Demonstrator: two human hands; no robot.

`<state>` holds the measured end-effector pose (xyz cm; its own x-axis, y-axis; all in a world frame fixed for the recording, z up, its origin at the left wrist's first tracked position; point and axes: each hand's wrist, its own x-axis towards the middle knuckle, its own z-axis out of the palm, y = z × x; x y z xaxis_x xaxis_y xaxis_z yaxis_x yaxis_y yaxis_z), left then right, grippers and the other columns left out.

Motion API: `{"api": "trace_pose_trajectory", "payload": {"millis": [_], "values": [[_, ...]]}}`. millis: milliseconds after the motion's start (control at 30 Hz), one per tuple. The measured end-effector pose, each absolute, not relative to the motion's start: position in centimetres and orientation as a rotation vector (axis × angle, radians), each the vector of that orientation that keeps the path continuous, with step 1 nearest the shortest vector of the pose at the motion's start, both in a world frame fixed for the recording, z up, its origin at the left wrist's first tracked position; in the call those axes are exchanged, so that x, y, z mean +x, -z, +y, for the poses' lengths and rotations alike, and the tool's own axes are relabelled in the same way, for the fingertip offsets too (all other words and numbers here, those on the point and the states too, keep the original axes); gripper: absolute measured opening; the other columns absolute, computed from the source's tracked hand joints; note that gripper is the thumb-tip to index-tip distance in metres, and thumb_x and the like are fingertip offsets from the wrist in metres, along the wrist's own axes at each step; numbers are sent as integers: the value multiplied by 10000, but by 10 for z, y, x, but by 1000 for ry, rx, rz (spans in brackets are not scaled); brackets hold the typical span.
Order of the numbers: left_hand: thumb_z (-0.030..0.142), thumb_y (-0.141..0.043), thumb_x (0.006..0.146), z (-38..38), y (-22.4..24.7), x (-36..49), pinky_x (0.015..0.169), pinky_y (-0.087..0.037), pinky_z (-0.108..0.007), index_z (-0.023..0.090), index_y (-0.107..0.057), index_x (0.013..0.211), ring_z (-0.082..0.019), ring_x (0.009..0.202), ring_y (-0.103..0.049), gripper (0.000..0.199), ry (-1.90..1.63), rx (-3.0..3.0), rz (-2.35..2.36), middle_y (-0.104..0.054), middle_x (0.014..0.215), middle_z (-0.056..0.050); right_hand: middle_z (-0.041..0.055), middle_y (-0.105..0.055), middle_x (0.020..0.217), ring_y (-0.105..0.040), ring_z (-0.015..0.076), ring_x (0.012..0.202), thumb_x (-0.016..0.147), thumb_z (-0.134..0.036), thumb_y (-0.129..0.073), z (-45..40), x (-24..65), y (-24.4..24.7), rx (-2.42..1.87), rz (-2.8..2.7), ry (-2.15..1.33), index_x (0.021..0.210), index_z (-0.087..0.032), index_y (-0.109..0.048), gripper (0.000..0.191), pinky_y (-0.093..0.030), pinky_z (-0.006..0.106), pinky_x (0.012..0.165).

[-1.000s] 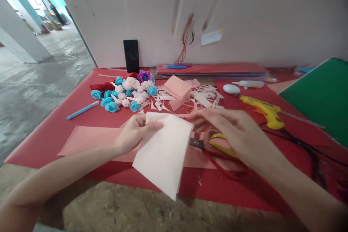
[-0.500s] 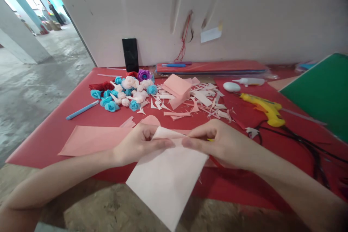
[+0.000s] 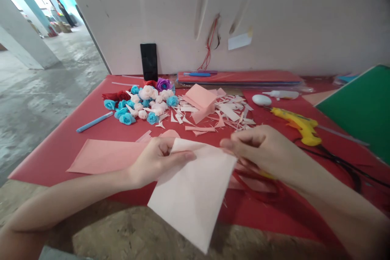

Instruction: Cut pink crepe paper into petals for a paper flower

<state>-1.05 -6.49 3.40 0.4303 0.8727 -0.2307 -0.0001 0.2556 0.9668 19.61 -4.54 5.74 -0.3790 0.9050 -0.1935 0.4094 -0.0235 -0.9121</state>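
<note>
My left hand (image 3: 161, 160) pinches the top left edge of a whitish paper sheet (image 3: 195, 187), its thumb lying flat across the front. The sheet hangs over the table's front edge. At its upper right corner is my right hand (image 3: 256, 148), fingers curled in and the thumb against the paper's edge. Below that hand, red-handled scissors (image 3: 269, 197) with a yellow part lie partly hidden. Pink paper (image 3: 106, 156) is spread beside my left wrist.
Paper roses (image 3: 152, 118), a heap of paper scraps (image 3: 228, 109) and a phone (image 3: 148, 61) stand farther back on the red table. A blue pen (image 3: 95, 122) is at left. On the right are a yellow glue gun (image 3: 300, 124), its black cable and a green board (image 3: 359, 109).
My right hand has moved right, from the middle of the sheet's top edge to its right corner. The top edge now spreads flat, and more of the red handles shows.
</note>
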Motion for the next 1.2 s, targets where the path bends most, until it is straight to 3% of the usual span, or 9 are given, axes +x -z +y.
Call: {"api": "trace_pose_trajectory", "payload": {"millis": [167, 300, 467, 700, 900, 1033, 1200], "values": [[248, -640, 700, -65, -30, -12, 381, -336, -126, 116, -605, 602, -35, 439, -464, 168, -861, 1273, 1051, -500, 519, 48, -7, -569, 601, -485, 93, 526, 690, -403, -680, -48, 189, -55, -1155, -1754, -1405, 661, -187, -633, 223, -341, 180, 423], [279, -614, 720, -68, -30, -11, 439, -399, -146, 123, -600, 634, -62, 510, -524, 178, -861, 1284, 1040, -557, 585, 22, -27, -559, 520, -450, 80, 448, 634, -270, -740, -52, 187, -50, -1237, -1558, -1398, 616, -208, -666, 98, -299, 179, 359], [256, -610, 725, -69, -30, -7, 490, -409, -155, 130, -557, 628, -62, 541, -515, 167, -776, 1259, 985, -555, 591, 28, -39, -564, 514, -495, 89, 461, 605, -268, -755, -49, 184, -44, -1203, -1396, -1455, 623, -204, -655, 120, -393, 190, 426], [182, -585, 727, -67, -29, -4, 487, -344, -154, 117, -580, 678, -46, 536, -441, 81, -442, 1327, 912, -503, 591, 44, -11, -598, 531, -460, 82, 487, 671, -268, -697, -45, 184, -44, -1277, -1889, -1283, 637, -176, -698, 99, -314, 187, 418], [303, -546, 785, -67, -29, -4, 409, -294, -153, 120, -609, 658, -54, 506, -410, 231, -533, 1464, 977, -504, 577, 23, -6, -607, 577, -474, 86, 518, 693, -305, -667, -48, 176, -42, -1220, -1876, -1409, 641, -158, -673, 156, -335, 198, 463], [313, -524, 800, -67, -29, -7, 393, -258, -150, 122, -583, 610, -41, 467, -353, 276, -585, 1531, 1035, -427, 521, 41, -15, -581, 626, -465, 80, 538, 802, -346, -543, -52, 174, -41, -1205, -1901, -1306, 686, -159, -614, 231, -328, 190, 464], [332, -536, 807, -66, -29, -9, 352, -188, -162, 133, -539, 550, -21, 379, -262, 325, -606, 1557, 1054, -286, 431, 81, -40, -506, 571, -423, 77, 529, 845, -385, -526, -58, 176, -40, -1258, -2015, -1172, 667, -175, -584, 281, -293, 195, 463]]}}
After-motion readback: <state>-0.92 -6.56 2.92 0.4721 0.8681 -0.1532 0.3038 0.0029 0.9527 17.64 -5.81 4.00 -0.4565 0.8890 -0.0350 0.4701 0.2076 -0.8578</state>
